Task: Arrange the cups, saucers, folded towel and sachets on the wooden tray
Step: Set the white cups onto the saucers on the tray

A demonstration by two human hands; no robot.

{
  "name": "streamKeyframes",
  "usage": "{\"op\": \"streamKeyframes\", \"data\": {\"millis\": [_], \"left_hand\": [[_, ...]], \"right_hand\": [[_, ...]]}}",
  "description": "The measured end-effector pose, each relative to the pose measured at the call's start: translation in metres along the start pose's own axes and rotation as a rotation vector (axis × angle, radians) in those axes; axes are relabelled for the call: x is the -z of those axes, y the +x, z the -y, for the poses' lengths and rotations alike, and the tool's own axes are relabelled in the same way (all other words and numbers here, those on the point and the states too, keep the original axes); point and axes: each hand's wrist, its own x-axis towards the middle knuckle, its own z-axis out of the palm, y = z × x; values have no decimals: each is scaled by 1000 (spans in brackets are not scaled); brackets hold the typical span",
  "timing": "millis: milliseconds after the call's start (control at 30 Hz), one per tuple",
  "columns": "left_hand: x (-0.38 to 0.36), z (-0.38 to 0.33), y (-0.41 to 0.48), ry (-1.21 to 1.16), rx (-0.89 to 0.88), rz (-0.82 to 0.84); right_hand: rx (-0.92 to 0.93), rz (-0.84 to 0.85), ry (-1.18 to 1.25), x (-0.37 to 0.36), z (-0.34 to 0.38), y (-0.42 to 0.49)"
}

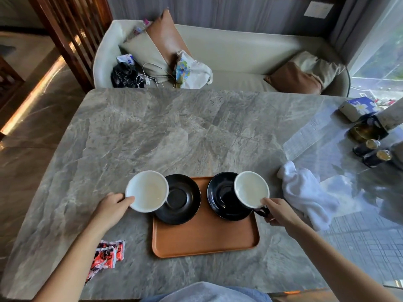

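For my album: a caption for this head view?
Both hands bring cups to saucers on tray.

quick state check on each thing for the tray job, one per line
left cup: held by left hand, off its saucer
right cup: held by right hand, partly over its saucer
saucers: on wooden tray, empty
towel: crumpled, off tray
sachets: off tray

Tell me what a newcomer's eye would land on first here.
Two white-lined cups, the left cup in the left hand and the right cup in the right hand, each held over the outer edge of a black saucer on the wooden tray. A crumpled white towel lies right of the tray, red sachets left.
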Motion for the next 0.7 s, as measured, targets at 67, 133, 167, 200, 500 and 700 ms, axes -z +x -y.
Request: {"op": "streamKeyframes", "data": {"millis": [67, 133, 167, 200, 500, 700], "left_hand": [[-12, -14, 0, 52, -33, 20], [-24, -22, -1, 101, -53, 39], [-30, -24, 0, 126, -57, 39], [-36, -26, 0, 144, -60, 31], [-65, -24, 6, 150, -47, 4], [-74, -22, 8, 138, -51, 19]], "right_hand": [[20, 12, -32, -12, 6, 4], [42, 10, -76, -21, 10, 7], [51, 5, -100, -25, 11, 9], [56, 0, -121, -28, 11, 10], [131, -57, -195, -39, 17, 18], [160, -66, -239, -40, 16, 23]]}}
